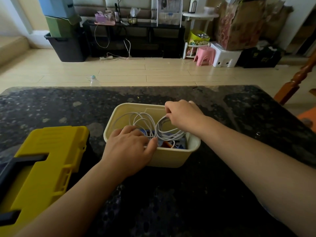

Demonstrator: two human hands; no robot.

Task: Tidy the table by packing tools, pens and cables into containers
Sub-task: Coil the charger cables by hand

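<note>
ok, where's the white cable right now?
Head view, centre: the white cable lies looped inside the cream bin, right of the yellow toolbox.

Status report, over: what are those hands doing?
Left hand, right hand both hold white cable in cream bin. Loops mostly inside. Yellow toolbox closed, alongside; nothing blocking.

A cream, round-cornered plastic container (pixel 171 159) stands upright and open. Loose loops of white cable (pixel 145 119) lie tangled inside it, above blue and orange items (pixel 181 143) at its bottom. A closed yellow toolbox (pixel 42 165) lies just left of the container
</note>
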